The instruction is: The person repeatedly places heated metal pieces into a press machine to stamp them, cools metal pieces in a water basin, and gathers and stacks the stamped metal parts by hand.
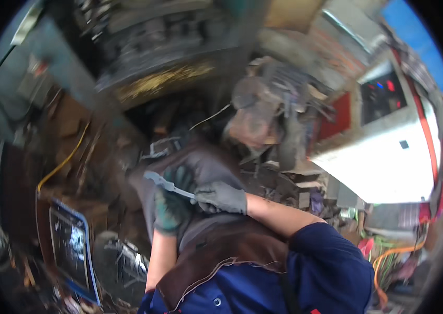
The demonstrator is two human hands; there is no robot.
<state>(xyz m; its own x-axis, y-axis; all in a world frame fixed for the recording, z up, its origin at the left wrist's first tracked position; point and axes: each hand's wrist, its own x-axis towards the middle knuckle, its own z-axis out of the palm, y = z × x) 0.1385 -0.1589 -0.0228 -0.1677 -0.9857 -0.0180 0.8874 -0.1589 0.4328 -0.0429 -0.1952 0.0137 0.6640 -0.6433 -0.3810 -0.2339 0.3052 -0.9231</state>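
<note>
My right hand (pixel 220 198), in a grey work glove, is closed round the narrow end of a flat grey metal piece (pixel 171 187). The piece has a long thin shank and a wider, notched far end, which points to the upper left. Beneath and behind it is my left hand (pixel 171 212), in a dark green-grey glove. Its fingers look stretched upward and apart from the thumb, with the piece crossing in front of them. Whether the left palm touches the metal is hard to make out. Both hands are above a brown leather apron (pixel 232 235) over my lap.
Ahead stands a large dark machine (pixel 164 57) with a yellowish, worn edge. To the right is a white cabinet (pixel 383 162) with red trim and a dark window. A blue-edged framed panel (pixel 72 246) leans at left. Scrap, an orange hose (pixel 383 267) and a yellow cable (pixel 67 162) lie around.
</note>
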